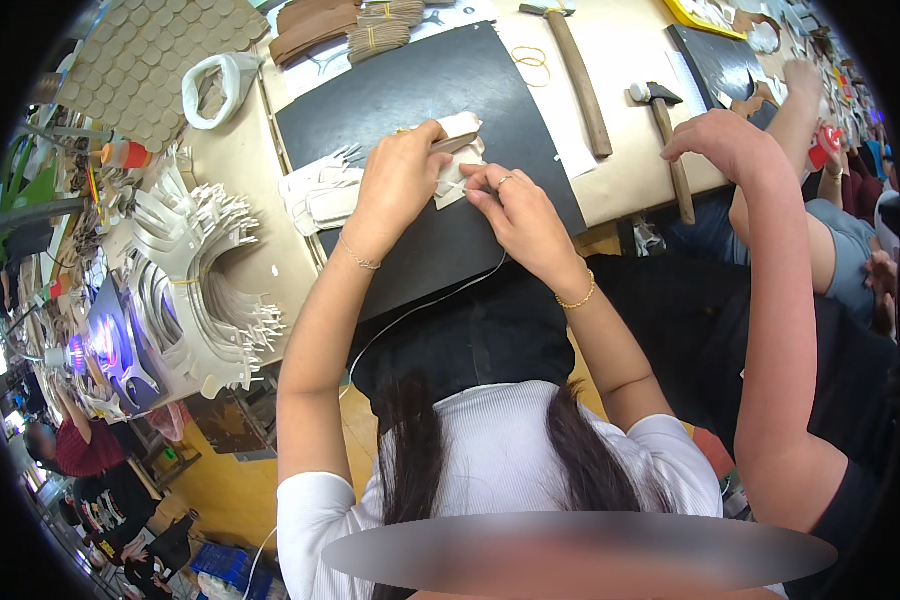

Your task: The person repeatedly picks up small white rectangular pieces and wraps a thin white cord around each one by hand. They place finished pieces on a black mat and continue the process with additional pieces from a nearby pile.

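Observation:
Over a black mat (400,100), my left hand (398,185) is closed, its fingertips pinching a small cream leather-like piece (452,192). My right hand (522,218) meets it from the other side, thumb and forefinger pinched together at the same piece's edge. Its exact shape is partly hidden by my fingers. Just beyond my left fingertips lies another pale piece (462,124). Left of my left wrist, a pile of cream pieces (328,200) with narrow strips rests on the mat's left edge.
Two wooden-handled hammers (580,90) (673,160) lie right of the mat. A co-worker's arm (778,260) reaches in there. Curved cream bundles (195,270), a white bag (217,90) and a sheet of rounded pieces (150,60) are at the left. Brown banded stacks (315,28) lie beyond.

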Available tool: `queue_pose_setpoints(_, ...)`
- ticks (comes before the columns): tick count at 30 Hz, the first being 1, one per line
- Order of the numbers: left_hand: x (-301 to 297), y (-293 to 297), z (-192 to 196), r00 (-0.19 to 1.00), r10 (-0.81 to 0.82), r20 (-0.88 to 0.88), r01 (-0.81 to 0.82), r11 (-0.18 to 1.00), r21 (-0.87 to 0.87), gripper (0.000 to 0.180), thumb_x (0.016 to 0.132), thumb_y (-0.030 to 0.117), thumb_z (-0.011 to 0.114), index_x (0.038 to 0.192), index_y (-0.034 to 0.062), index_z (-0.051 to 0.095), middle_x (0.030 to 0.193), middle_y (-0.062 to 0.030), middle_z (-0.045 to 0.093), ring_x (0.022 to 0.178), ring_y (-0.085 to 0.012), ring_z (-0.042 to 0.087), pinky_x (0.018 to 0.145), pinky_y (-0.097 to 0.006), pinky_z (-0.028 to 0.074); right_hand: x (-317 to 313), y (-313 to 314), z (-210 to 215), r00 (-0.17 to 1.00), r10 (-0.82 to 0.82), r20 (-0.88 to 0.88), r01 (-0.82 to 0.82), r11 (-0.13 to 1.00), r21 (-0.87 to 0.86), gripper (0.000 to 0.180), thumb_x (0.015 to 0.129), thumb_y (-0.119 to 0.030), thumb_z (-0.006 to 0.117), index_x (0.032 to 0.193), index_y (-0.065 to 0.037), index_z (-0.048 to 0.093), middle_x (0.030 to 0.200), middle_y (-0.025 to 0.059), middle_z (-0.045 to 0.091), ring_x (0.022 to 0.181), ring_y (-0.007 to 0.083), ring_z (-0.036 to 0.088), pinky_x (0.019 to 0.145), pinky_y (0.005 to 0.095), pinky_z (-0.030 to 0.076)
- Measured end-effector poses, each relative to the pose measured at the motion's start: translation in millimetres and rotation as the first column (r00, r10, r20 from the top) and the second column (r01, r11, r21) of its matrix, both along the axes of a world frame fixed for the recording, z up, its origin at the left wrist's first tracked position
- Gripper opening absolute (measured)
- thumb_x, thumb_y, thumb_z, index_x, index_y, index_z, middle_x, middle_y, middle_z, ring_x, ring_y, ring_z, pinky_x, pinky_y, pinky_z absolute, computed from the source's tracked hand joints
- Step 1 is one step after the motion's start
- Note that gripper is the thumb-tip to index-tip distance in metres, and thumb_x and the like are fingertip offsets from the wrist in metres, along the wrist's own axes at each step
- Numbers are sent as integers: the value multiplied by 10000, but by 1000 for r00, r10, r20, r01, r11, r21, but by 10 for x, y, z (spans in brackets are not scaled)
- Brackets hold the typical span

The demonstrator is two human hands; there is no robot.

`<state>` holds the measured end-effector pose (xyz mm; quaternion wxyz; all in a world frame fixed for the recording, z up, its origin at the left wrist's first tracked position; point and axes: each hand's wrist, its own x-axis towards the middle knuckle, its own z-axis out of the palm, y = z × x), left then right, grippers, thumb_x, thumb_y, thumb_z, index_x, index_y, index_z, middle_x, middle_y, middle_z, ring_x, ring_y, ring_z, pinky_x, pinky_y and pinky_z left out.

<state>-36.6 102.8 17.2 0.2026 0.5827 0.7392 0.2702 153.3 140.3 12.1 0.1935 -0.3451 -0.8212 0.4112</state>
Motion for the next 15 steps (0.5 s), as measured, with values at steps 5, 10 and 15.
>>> queue_pose_setpoints(5, -84, 21, 159, 947, 183, 263, -204, 977, 54, 203, 946, 122, 677, 1094, -17, 686, 870, -153, 759, 813, -220, 737, 713, -368, 535, -40, -44, -9, 999, -29, 43, 26, 998, 65, 145, 975, -139, 655, 1081, -41, 646, 1079, 97, 731, 929, 325, 658, 830, 439, 543)
queue_pose_setpoints(10, -126, -240, 418, 772, 124, 624, -267, 953, 142, 217, 939, 154, 714, 1121, 38, 695, 804, -120, 691, 698, -146, 645, 629, -322, 493, -11, 121, -92, 975, -31, -222, -2, 990, -144, 133, 983, -134, 666, 1060, -26, 670, 1034, 82, 650, 837, 212, 610, 772, 327, 515)
queue_pose_setpoints(15, 285, -827, 289, 890, 36, 454, 26, 991, -130, 295, 905, 130, 751, 1177, 58, 664, 866, -134, 703, 683, -234, 641, 640, -352, 498, 333, 207, 33, 963, -118, -243, 44, 956, -290, 117, 985, -119, 704, 1007, -6, 680, 1065, 30, 617, 986, 116, 581, 907, 270, 472)
